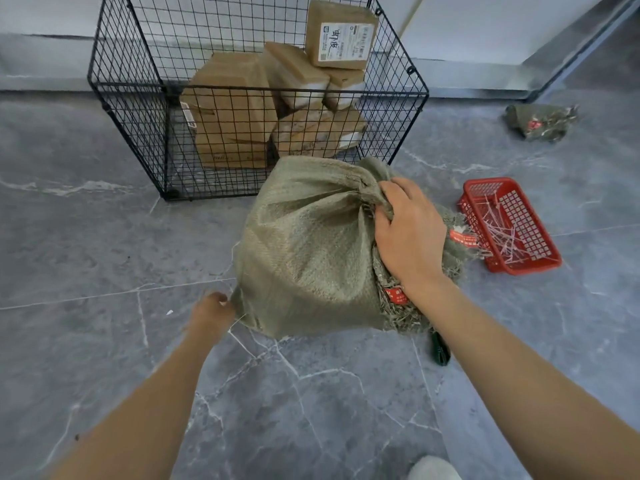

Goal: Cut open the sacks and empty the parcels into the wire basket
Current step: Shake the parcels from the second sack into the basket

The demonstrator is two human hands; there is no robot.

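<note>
Head view: a woven sack sits on the grey tiled floor, just in front of the wire basket holding brown parcels.
Floor stretches wide to the sack's left, with a red tray near its right. The right hand grips the sack's gathered neck. The blurred left hand meets its lower corner, grasp unclear.

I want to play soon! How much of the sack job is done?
Done: parcels lie in the wire basket, a crumpled sack lies aside, cut ties in the red basket. In hand: the right hand grips the tied neck of the full sack, the left hand at its corner. Left: cut it open, empty it.
</note>
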